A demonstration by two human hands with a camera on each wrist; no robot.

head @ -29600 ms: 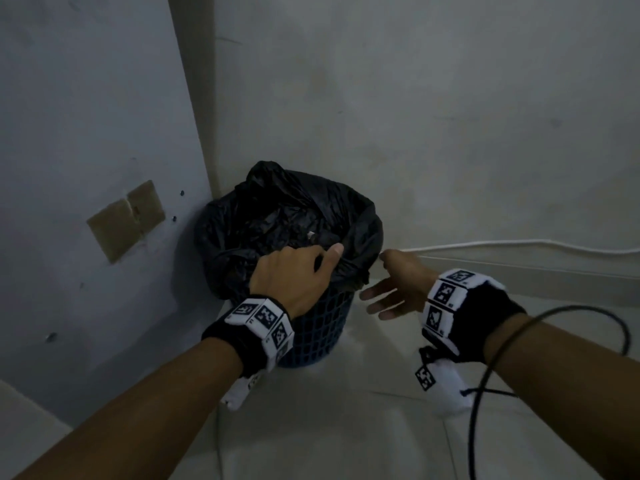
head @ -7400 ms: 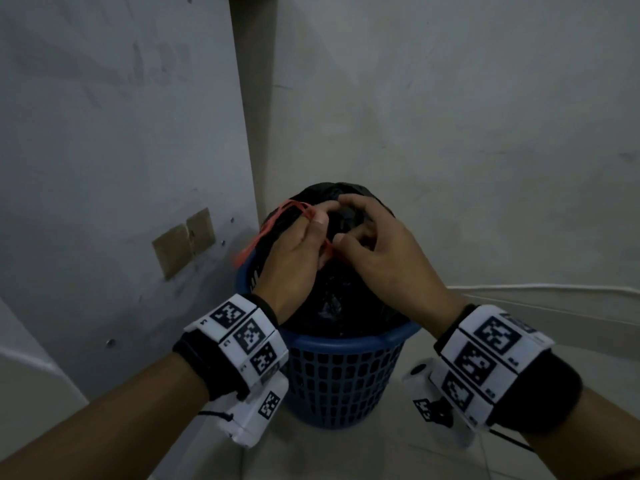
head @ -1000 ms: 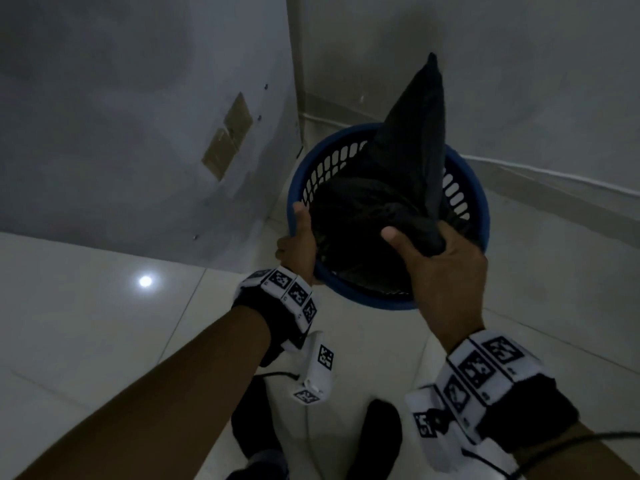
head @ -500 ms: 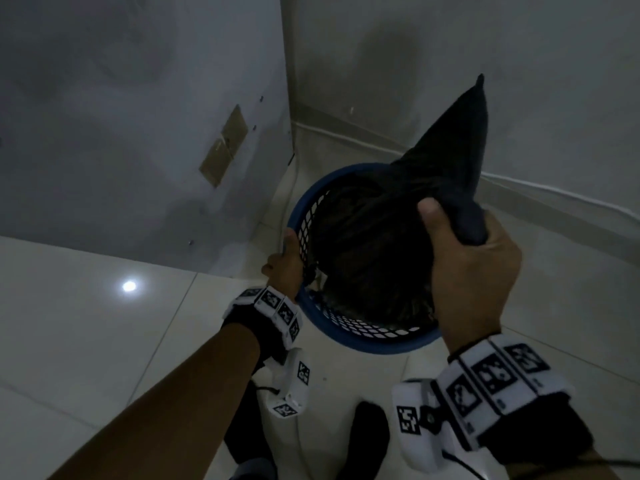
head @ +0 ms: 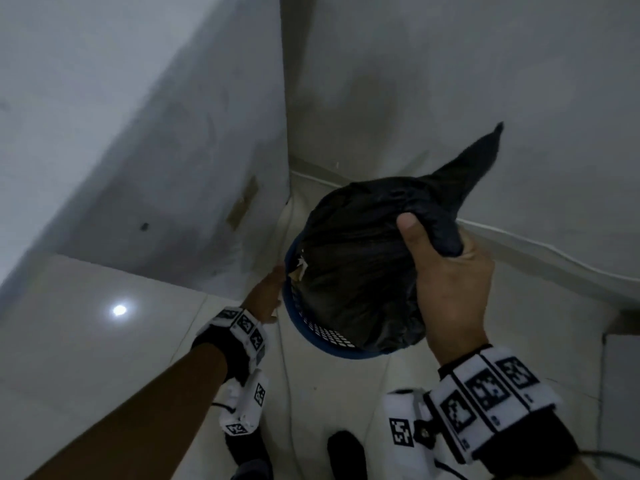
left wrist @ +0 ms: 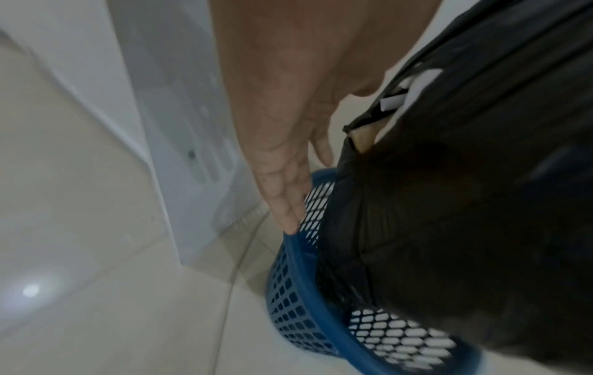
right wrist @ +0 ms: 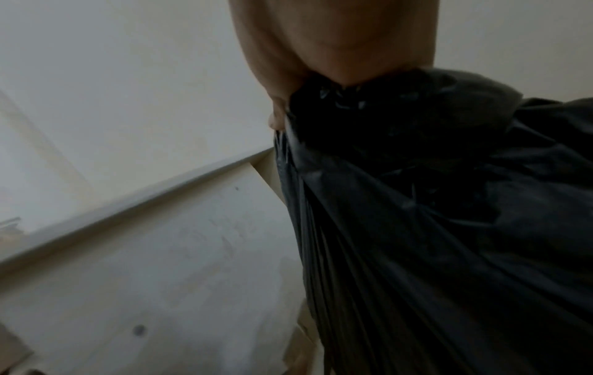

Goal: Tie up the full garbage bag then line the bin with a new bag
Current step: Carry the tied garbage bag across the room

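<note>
The full black garbage bag (head: 360, 268) hangs partly lifted above the blue mesh bin (head: 322, 337), which stands on the floor in the room's corner. My right hand (head: 446, 282) grips the bag's gathered neck, whose loose tip (head: 478, 157) points up and right. In the right wrist view the bag (right wrist: 449, 215) fills the right side below my palm. A tear in the bag's left side shows pale paper (left wrist: 401, 96). My left hand (head: 268, 294) lies flat with straight fingers (left wrist: 285, 203) against the bin's rim (left wrist: 298, 256).
Grey walls meet in a corner just behind the bin. A white cable (head: 540, 249) runs along the right wall's base. My two dark-socked feet (head: 346, 455) stand on the pale tiled floor below the bin. A thin cord (head: 287, 382) trails over the tiles.
My right hand has pulled the bag higher and to the right, and more of it is out of the bin. My left hand's fingers have straightened against the rim.
</note>
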